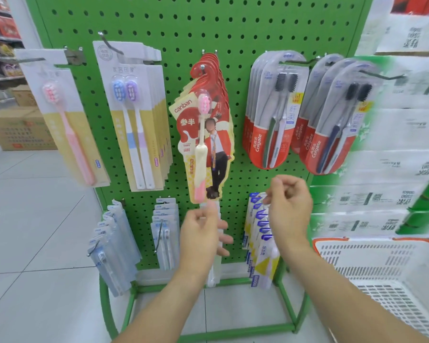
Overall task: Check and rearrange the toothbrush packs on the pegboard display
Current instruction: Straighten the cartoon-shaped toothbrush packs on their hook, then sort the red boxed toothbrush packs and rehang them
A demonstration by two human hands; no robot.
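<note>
A green pegboard (235,35) carries hanging toothbrush packs. The top row holds a pink-brush pack (67,125), a two-brush white pack (136,125), red canban packs (208,134) and two bunches of red Colgate packs (273,115), (337,125). The lower row has pale blue packs (112,246), (165,233), a whitish pack (213,271) and blue-and-yellow packs (260,243). My left hand (201,236) grips the top of the whitish pack, just under the canban packs. My right hand (290,206) has curled fingers that pinch the top of the front blue-and-yellow pack.
A white shopping basket with an orange rim (382,273) stands at the lower right. Stacked tissue packs (394,144) fill the shelf to the right. Cardboard boxes (20,129) sit on the tiled floor at the left. The pegboard's green frame (233,330) rests on the floor.
</note>
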